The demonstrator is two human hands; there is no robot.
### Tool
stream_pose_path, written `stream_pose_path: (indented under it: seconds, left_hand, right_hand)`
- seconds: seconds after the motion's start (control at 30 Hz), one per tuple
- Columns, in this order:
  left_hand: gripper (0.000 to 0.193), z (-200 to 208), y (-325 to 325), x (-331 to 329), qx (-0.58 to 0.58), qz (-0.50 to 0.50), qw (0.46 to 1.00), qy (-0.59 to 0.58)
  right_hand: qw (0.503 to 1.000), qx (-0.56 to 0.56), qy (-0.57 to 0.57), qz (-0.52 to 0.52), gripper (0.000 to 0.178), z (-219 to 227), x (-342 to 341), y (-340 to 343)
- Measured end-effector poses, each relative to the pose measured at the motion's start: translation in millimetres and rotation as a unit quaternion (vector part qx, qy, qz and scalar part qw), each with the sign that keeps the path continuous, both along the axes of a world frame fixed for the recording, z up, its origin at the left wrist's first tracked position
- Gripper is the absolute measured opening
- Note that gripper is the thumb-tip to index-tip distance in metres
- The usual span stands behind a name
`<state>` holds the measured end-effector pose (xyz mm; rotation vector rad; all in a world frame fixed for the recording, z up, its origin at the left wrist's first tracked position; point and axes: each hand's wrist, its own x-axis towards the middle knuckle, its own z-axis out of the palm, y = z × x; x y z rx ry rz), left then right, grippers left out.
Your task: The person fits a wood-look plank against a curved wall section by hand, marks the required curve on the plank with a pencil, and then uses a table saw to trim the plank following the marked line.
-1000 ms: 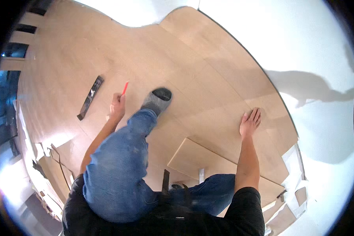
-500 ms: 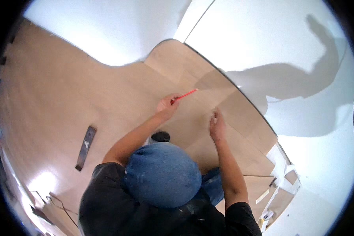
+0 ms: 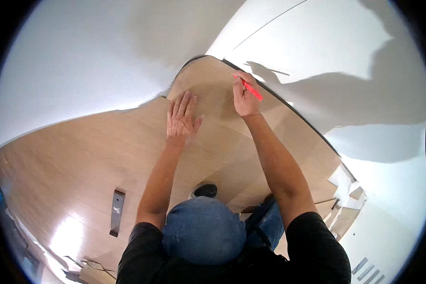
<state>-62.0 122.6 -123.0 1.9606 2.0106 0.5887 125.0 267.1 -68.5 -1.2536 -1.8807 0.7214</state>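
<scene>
My left hand (image 3: 181, 116) lies flat with fingers spread on a light wood floor plank (image 3: 208, 75), close to the corner where the white walls meet. My right hand (image 3: 245, 97) is closed around a red pencil (image 3: 252, 90), near the plank's right edge by the wall. The pencil slants across the hand, with one end by the fingertips; its exact tip is hard to make out. Wood-look flooring (image 3: 94, 156) spreads out around both hands.
A flat dark metal pull bar (image 3: 117, 212) rests on the floor to the left. A dark gap (image 3: 298, 112) runs along the right wall (image 3: 364, 109). Offcuts and white scraps (image 3: 345, 191) lie at the lower right. My knee (image 3: 203, 232) and shoe (image 3: 205, 190) are below my hands.
The red pencil has passed from my left hand to my right. Both hands have moved forward toward the corner, and my left hand is now flat on the plank.
</scene>
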Motion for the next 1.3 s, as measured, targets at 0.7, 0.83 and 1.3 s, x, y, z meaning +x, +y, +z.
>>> stream_pose_path:
  seconds: [0.7, 0.83, 1.3]
  left_hand:
    - [0.07, -15, 12, 8, -0.039, 0.006, 0.999, 0.03]
    - [0.071, -11, 11, 8, -0.047, 0.007, 0.998, 0.044]
    - [0.071, -20, 9, 8, -0.024, 0.01, 0.999, 0.029]
  right_hand:
    - [0.994, 0.08, 0.064, -0.049, 0.023, -71, -18, 34]
    - [0.993, 0.101, 0.053, -0.037, 0.023, -63, -21, 34]
    - [0.985, 0.153, 0.083, -0.006, 0.027, -75, -19, 38]
